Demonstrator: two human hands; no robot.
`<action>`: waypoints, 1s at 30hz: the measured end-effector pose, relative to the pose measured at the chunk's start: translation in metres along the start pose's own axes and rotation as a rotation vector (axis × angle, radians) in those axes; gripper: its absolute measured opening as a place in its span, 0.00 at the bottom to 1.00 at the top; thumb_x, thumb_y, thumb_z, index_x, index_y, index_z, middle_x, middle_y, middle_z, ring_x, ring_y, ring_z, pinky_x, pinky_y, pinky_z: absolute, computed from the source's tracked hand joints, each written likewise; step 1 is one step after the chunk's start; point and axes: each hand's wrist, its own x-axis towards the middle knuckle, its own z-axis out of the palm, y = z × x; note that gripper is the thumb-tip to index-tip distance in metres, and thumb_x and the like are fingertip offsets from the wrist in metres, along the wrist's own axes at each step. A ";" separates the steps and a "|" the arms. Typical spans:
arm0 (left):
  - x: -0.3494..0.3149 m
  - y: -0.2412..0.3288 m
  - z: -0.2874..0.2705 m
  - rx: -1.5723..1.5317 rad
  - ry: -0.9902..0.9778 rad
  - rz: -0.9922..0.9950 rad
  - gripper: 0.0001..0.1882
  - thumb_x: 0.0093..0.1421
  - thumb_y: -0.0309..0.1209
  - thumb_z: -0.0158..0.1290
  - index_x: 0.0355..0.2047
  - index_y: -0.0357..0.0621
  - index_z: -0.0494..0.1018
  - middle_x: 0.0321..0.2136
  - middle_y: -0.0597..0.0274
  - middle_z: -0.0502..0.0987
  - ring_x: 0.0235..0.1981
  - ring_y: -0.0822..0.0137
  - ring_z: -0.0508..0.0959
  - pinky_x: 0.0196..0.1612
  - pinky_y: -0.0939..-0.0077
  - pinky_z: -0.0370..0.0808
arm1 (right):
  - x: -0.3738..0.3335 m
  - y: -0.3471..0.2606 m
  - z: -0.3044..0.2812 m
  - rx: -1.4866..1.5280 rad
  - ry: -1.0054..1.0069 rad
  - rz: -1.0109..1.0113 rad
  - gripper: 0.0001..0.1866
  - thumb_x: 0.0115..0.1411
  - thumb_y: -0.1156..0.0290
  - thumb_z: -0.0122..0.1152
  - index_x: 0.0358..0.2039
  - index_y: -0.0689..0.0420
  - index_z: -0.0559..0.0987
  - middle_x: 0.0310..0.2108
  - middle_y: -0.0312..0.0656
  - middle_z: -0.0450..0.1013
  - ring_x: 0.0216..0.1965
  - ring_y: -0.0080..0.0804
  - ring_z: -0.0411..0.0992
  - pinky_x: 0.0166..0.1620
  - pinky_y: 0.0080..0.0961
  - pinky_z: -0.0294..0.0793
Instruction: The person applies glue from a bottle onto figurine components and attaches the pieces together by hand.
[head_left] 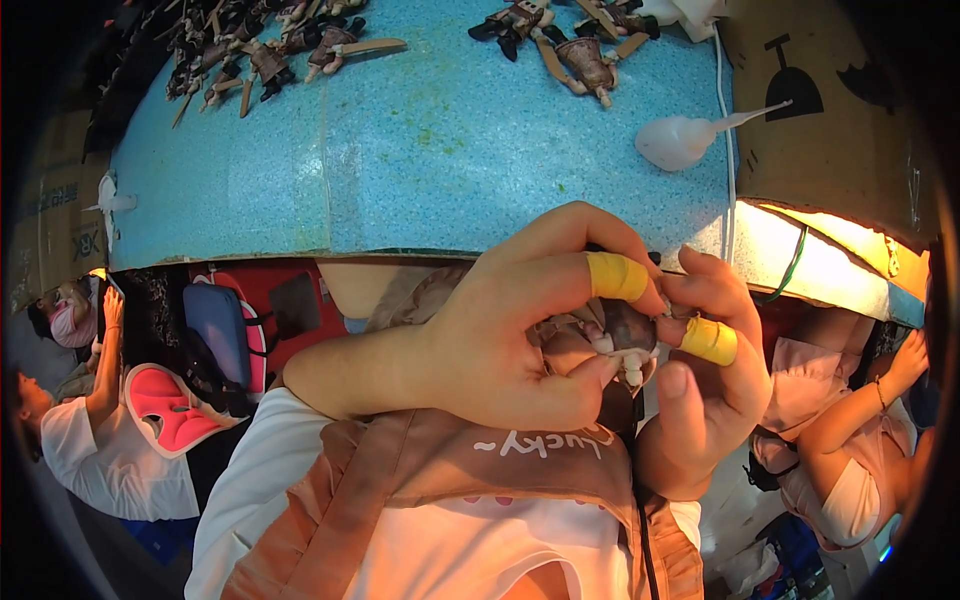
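My left hand (510,325) pinches a small figurine (630,330) with thumb and bent fingers, just off the table's near edge. The figurine has a dark brown body and pale parts; much of it is hidden behind my fingers. On its other side, my right hand (715,370) curls in, with its fingertips against the figurine and its thumb standing apart. Yellow tape (616,276) wraps a finger of the left hand, and another yellow tape (710,341) wraps one of the right.
Beyond my hands lies a blue speckled table (420,160). Piled figurines (270,60) lie at its far left, more figurines (585,65) at the far middle. A white squeeze bottle (678,142) with a long nozzle lies near a cardboard box (840,110). People sit at both sides.
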 end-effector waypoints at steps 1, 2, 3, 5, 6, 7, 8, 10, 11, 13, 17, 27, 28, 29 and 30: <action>-0.002 -0.001 0.000 -0.049 0.002 -0.016 0.18 0.41 0.26 0.53 0.36 0.36 0.70 0.41 0.51 0.65 0.39 0.62 0.69 0.43 0.72 0.68 | 0.000 -0.001 0.000 -0.026 -0.017 -0.010 0.12 0.36 0.75 0.61 0.26 0.59 0.76 0.34 0.49 0.72 0.41 0.49 0.68 0.47 0.40 0.66; -0.003 -0.003 0.001 -0.049 0.000 -0.017 0.18 0.41 0.26 0.53 0.36 0.36 0.70 0.41 0.51 0.65 0.39 0.62 0.69 0.43 0.72 0.68 | 0.000 -0.002 0.001 -0.025 -0.015 -0.009 0.12 0.36 0.75 0.61 0.26 0.59 0.76 0.34 0.49 0.72 0.41 0.49 0.68 0.47 0.40 0.66; -0.004 -0.004 0.003 -0.068 0.022 -0.005 0.18 0.42 0.26 0.53 0.36 0.36 0.70 0.41 0.51 0.65 0.40 0.63 0.69 0.44 0.72 0.68 | 0.000 -0.003 0.003 -0.076 0.003 -0.039 0.13 0.35 0.75 0.61 0.27 0.60 0.76 0.34 0.48 0.72 0.41 0.48 0.68 0.47 0.41 0.66; -0.004 -0.004 0.003 -0.089 0.042 0.004 0.18 0.43 0.27 0.53 0.37 0.36 0.69 0.41 0.51 0.65 0.40 0.63 0.68 0.44 0.73 0.67 | 0.000 -0.002 0.006 -0.127 0.022 -0.066 0.13 0.35 0.75 0.61 0.27 0.60 0.75 0.33 0.48 0.72 0.40 0.48 0.68 0.47 0.41 0.66; -0.003 -0.002 0.001 -0.037 0.030 0.012 0.18 0.43 0.28 0.53 0.37 0.36 0.69 0.42 0.51 0.64 0.40 0.63 0.68 0.44 0.73 0.67 | 0.000 -0.002 0.007 -0.166 0.034 -0.080 0.13 0.35 0.76 0.60 0.27 0.59 0.75 0.33 0.48 0.72 0.40 0.48 0.68 0.47 0.41 0.66; -0.002 -0.001 0.000 0.015 0.019 0.022 0.18 0.44 0.28 0.53 0.37 0.36 0.69 0.42 0.51 0.64 0.40 0.63 0.68 0.44 0.73 0.67 | 0.001 -0.002 0.007 -0.205 0.046 -0.096 0.13 0.35 0.76 0.60 0.27 0.59 0.74 0.33 0.47 0.72 0.40 0.48 0.68 0.48 0.42 0.65; -0.001 -0.002 0.000 0.015 0.017 0.022 0.18 0.44 0.28 0.53 0.37 0.36 0.69 0.42 0.51 0.64 0.40 0.63 0.68 0.44 0.73 0.67 | 0.001 -0.003 0.008 -0.206 0.047 -0.096 0.13 0.35 0.76 0.60 0.27 0.59 0.74 0.33 0.47 0.72 0.40 0.48 0.68 0.48 0.42 0.65; -0.001 -0.005 0.002 0.011 0.004 0.007 0.18 0.44 0.28 0.54 0.38 0.36 0.69 0.41 0.51 0.65 0.40 0.63 0.68 0.44 0.73 0.67 | 0.001 -0.003 0.009 -0.204 0.051 -0.040 0.12 0.36 0.77 0.59 0.26 0.58 0.73 0.31 0.46 0.73 0.39 0.48 0.69 0.48 0.41 0.65; -0.001 -0.006 0.002 0.011 0.004 0.007 0.18 0.44 0.28 0.54 0.38 0.36 0.69 0.41 0.51 0.65 0.40 0.63 0.68 0.44 0.73 0.67 | 0.000 -0.001 0.008 -0.204 0.052 -0.040 0.12 0.36 0.77 0.59 0.26 0.58 0.73 0.31 0.46 0.73 0.39 0.48 0.69 0.48 0.41 0.65; -0.002 -0.008 0.002 0.010 0.011 -0.042 0.17 0.50 0.29 0.52 0.40 0.36 0.67 0.41 0.53 0.65 0.42 0.65 0.69 0.44 0.74 0.68 | 0.000 0.004 0.008 -0.168 0.030 0.026 0.15 0.36 0.77 0.61 0.29 0.58 0.74 0.34 0.47 0.72 0.40 0.48 0.68 0.48 0.41 0.65; -0.003 0.006 0.005 -0.539 0.079 -0.442 0.16 0.57 0.30 0.48 0.44 0.36 0.64 0.43 0.55 0.66 0.44 0.67 0.70 0.45 0.77 0.69 | -0.010 0.018 0.015 -0.057 0.203 -0.175 0.25 0.37 0.70 0.65 0.39 0.58 0.73 0.46 0.51 0.65 0.46 0.49 0.64 0.49 0.42 0.63; 0.005 0.029 -0.013 -0.699 -0.113 -0.702 0.35 0.49 0.23 0.56 0.56 0.37 0.53 0.46 0.54 0.67 0.45 0.68 0.70 0.49 0.76 0.66 | -0.011 0.011 0.002 -0.078 -0.076 0.078 0.38 0.33 0.62 0.72 0.45 0.64 0.70 0.50 0.54 0.59 0.51 0.51 0.59 0.53 0.43 0.59; 0.007 0.029 -0.015 -0.645 -0.180 -0.742 0.37 0.47 0.22 0.58 0.56 0.37 0.53 0.47 0.54 0.67 0.46 0.66 0.70 0.50 0.75 0.65 | -0.013 0.011 0.002 0.081 -0.084 0.148 0.38 0.34 0.63 0.73 0.46 0.66 0.68 0.51 0.54 0.59 0.52 0.50 0.60 0.52 0.42 0.61; 0.007 0.029 -0.015 -0.644 -0.183 -0.742 0.37 0.47 0.22 0.58 0.56 0.37 0.53 0.47 0.54 0.67 0.46 0.66 0.70 0.50 0.75 0.65 | -0.014 0.011 0.004 0.080 -0.081 0.148 0.38 0.34 0.63 0.73 0.46 0.66 0.68 0.51 0.54 0.59 0.52 0.50 0.60 0.52 0.42 0.61; 0.007 0.028 -0.014 -0.623 -0.170 -0.725 0.37 0.46 0.21 0.58 0.55 0.36 0.53 0.46 0.54 0.67 0.47 0.65 0.70 0.50 0.74 0.65 | -0.015 0.011 0.008 0.211 -0.036 0.157 0.39 0.35 0.64 0.73 0.46 0.68 0.67 0.51 0.53 0.58 0.51 0.48 0.62 0.52 0.40 0.63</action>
